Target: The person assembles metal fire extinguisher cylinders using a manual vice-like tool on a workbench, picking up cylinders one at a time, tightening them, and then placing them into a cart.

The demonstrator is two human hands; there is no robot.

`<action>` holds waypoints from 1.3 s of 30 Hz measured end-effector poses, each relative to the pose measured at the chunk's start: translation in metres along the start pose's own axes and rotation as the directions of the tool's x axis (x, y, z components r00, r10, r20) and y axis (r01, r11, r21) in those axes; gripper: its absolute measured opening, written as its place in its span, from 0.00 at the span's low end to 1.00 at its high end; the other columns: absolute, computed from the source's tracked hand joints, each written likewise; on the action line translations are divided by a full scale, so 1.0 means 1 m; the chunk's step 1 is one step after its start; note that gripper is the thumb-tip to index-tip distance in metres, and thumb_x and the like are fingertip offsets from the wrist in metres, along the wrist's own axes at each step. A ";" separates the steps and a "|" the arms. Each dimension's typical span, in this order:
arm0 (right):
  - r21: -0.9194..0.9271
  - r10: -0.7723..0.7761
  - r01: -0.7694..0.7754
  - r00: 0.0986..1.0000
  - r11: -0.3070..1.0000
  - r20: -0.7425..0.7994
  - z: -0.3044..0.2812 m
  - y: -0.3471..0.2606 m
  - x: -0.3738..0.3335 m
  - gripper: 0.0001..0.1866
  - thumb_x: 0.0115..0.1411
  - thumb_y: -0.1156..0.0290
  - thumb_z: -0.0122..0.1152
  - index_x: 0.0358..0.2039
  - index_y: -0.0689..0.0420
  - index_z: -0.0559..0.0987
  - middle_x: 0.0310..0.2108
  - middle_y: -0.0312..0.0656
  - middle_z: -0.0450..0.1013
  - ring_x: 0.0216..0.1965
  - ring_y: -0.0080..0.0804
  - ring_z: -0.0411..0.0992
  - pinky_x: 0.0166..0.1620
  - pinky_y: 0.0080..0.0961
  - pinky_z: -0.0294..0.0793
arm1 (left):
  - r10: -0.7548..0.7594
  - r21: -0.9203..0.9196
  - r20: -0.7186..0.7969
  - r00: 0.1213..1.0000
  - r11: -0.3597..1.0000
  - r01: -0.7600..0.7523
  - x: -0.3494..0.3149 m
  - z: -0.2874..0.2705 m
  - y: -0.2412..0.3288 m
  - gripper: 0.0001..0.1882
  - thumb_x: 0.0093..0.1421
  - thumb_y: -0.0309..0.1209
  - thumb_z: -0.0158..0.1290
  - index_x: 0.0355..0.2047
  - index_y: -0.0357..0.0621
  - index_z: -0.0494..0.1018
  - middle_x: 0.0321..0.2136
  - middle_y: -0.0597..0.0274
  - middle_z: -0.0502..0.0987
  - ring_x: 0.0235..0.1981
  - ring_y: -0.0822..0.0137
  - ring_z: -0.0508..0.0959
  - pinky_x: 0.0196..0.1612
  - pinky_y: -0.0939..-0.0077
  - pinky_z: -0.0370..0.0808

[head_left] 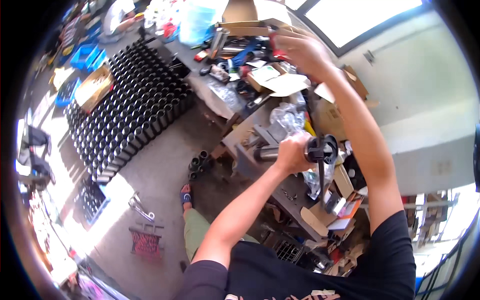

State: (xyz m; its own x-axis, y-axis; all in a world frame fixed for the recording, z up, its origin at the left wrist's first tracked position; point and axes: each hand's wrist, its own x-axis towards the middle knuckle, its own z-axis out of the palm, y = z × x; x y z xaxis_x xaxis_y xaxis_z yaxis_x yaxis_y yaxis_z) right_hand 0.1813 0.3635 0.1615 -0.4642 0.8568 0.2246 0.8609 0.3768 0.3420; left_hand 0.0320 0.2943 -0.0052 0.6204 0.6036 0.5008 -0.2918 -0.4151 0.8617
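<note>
My left hand is closed around a metal cylinder with a black end piece, held over the cluttered workbench. My right hand reaches far forward over the bench, fingers curled near a small red object and a cardboard box; whether it grips anything is unclear.
A large block of upright black tubes stands on the concrete floor at left, with a few loose ones near the bench. Blue crates, a cardboard box, plastic bags, papers and tools crowd the bench. My sandalled foot is below.
</note>
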 end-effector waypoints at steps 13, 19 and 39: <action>-0.205 0.865 -0.846 0.502 0.492 0.003 0.067 -0.164 -0.344 0.11 0.69 0.71 0.48 0.46 0.63 0.74 0.34 0.54 0.74 0.34 0.51 0.73 0.38 0.42 0.71 | -0.018 0.085 -0.188 0.982 0.996 0.034 0.010 -0.005 -0.033 0.30 0.33 0.43 0.70 0.38 0.48 0.76 0.31 0.53 0.81 0.30 0.49 0.82 0.35 0.60 0.78; 0.461 0.817 -0.838 0.470 0.293 0.335 -0.106 -0.335 -0.184 0.41 0.50 0.66 0.75 0.61 0.57 0.64 0.31 0.44 0.70 0.30 0.34 0.71 0.32 0.32 0.72 | -0.074 0.070 -0.643 0.763 0.986 0.154 0.025 0.000 -0.026 0.29 0.33 0.36 0.73 0.38 0.46 0.74 0.30 0.56 0.79 0.32 0.49 0.80 0.37 0.58 0.76; -0.141 0.457 -0.457 0.713 0.878 0.532 0.219 -0.102 0.256 0.08 0.49 0.66 0.61 0.30 0.48 0.85 0.32 0.46 0.81 0.35 0.44 0.81 0.42 0.39 0.80 | -0.099 -0.771 0.565 0.819 -0.416 0.482 0.072 0.095 0.050 0.13 0.59 0.38 0.55 0.32 0.39 0.74 0.22 0.59 0.74 0.25 0.65 0.76 0.28 0.69 0.71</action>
State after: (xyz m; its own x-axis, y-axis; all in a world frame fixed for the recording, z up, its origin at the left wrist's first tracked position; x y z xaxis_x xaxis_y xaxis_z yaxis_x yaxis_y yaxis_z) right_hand 0.0205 0.6220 -0.0155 0.1733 0.9702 -0.1695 0.9387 -0.1106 0.3266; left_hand 0.1309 0.2525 0.0666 0.9485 0.1503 0.2788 -0.1408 0.9886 -0.0540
